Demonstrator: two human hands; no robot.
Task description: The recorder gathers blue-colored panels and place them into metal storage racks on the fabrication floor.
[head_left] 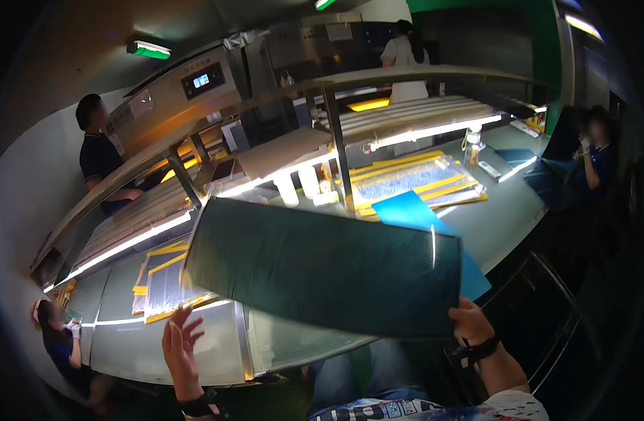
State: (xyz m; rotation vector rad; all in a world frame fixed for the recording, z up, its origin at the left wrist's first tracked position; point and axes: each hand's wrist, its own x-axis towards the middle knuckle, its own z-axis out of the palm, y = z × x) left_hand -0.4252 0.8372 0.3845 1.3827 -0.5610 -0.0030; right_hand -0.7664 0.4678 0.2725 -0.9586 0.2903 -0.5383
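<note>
A large dark green rectangular panel [322, 266] is tilted up in front of me, above the worktable. My right hand [472, 324] grips it at the lower right corner, thumb and fingers closed on the edge. Just below its lower left corner is my left hand [180, 344], raised with fingers apart and holding nothing. A bright blue sheet [409, 209] lies partly behind the panel, which hides its middle. Patterned sheets with yellow borders [169, 284] lie on the table near my left hand. More yellow-edged sheets [413, 181] are stacked beyond the panel.
A long worktable [125, 344] curves across, under a raised metal shelf with lit strip lamps [434, 133]. White cylinders [287, 189] stand below the shelf. Co-workers sit at the far left [58, 337] and right [595, 161]; others stand behind near machines [174, 91].
</note>
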